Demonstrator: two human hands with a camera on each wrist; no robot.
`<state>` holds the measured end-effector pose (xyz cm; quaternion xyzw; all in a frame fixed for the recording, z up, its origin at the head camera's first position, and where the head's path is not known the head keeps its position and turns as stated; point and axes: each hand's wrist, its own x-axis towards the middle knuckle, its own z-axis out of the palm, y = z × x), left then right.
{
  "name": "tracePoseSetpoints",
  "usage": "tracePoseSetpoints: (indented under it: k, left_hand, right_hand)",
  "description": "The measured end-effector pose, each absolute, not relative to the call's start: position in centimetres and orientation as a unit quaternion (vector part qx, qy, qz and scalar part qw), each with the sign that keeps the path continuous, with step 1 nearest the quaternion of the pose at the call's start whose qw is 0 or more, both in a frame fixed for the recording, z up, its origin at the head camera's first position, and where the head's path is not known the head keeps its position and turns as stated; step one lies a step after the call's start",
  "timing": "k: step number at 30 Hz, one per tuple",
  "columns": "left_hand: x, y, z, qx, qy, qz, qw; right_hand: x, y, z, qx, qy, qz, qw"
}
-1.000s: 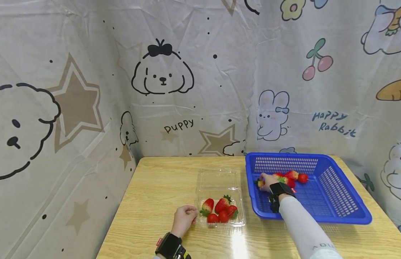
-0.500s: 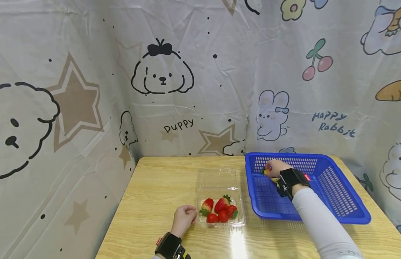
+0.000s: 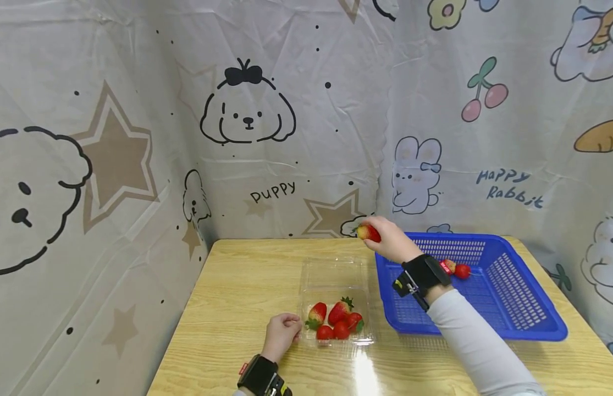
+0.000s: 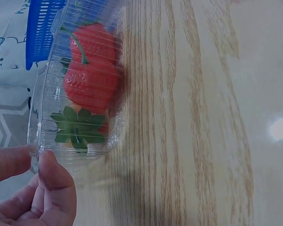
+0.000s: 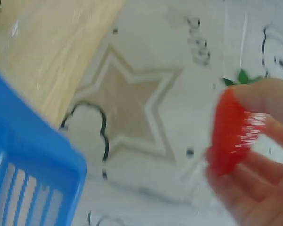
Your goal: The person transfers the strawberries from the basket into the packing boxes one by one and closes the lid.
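With thumb and fingers, my right hand holds a red strawberry with a green leafy top. It is in the air over the far left corner of the blue basket. My left hand pinches the left rim of a clear plastic clamshell box, whose lid lies back. Inside it are two strawberries and several round red fruits. In the left wrist view, the fingertips grip the box's edge beside a green leafy top.
More red fruit lies in the basket, including a round one; the right wrist hides part of it. The wooden table extends left of the box. A printed curtain hangs behind the table's back edge.
My right hand has picked up a strawberry inside the basket, lifted it over the basket's rim and moved left. My left hand stays at the box's edge.
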<state>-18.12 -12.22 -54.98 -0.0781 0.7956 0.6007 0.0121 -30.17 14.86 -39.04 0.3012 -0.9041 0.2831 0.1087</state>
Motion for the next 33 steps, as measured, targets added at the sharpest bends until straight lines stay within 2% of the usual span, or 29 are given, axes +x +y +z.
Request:
tracePoseSetpoints:
  k: [5, 9, 15, 22, 26, 33]
  left_hand:
    - [-18.1, -12.3, -55.0, -0.078, 0.792, 0.605, 0.013]
    - [-18.1, -12.2, -54.9, -0.078, 0.790, 0.608, 0.012]
    - [-17.9, -12.2, -54.8, -0.078, 0.792, 0.606, 0.010]
    - [-17.9, -12.3, -54.7, -0.082, 0.790, 0.607, 0.020]
    - [-18.0, -12.4, -54.8, -0.082, 0.790, 0.607, 0.019]
    - [-18.1, -12.3, -54.9, -0.080, 0.789, 0.608, 0.019]
  right_hand:
    - [-29.2, 11.9, -40.2, 0.334, -0.876, 0.306, 0.163]
    - [-28.4, 9.9, -41.8, 0.356, -0.868, 0.303, 0.168]
    - [-27.8, 8.0, -45.5, 0.362, -0.870, 0.310, 0.125]
    - [-27.2, 6.8, -49.9, 0.374, -0.886, 0.271, 0.038]
    - [-26.7, 6.2, -51.2, 0.377, -0.895, 0.240, 0.002]
    - [-26.1, 5.5, -52.1, 0.374, -0.904, 0.203, -0.026]
